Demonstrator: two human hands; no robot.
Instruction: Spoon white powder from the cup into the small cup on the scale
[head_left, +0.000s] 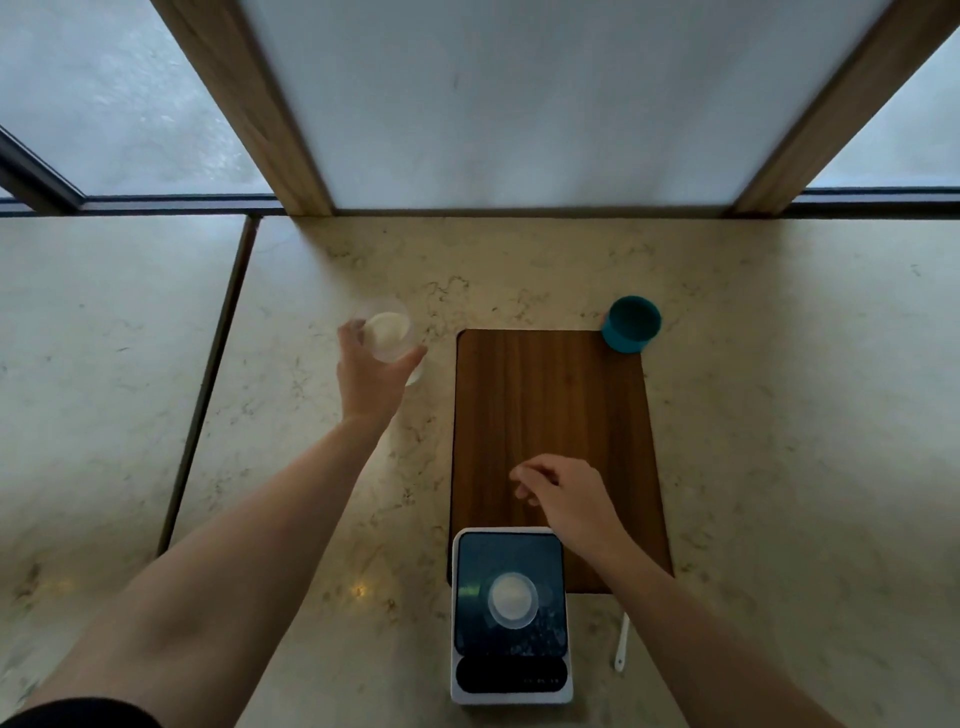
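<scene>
My left hand (370, 370) is stretched far out over the counter, wrapped around a clear cup (387, 332) with white powder in it. A small clear cup (512, 598) holding white powder stands on the dark plate of the white scale (510, 675) near me. My right hand (563, 499) hovers over the wooden board (550, 405) just beyond the scale, fingers loosely curled with nothing in them. A white spoon (621, 642) lies on the counter right of the scale, partly hidden under my right forearm.
A teal cup (630, 323) stands at the board's far right corner. The marble counter (779, 415) has a dark seam (208, 384) on the left. A wood-framed panel (519, 104) and windows rise along the back edge.
</scene>
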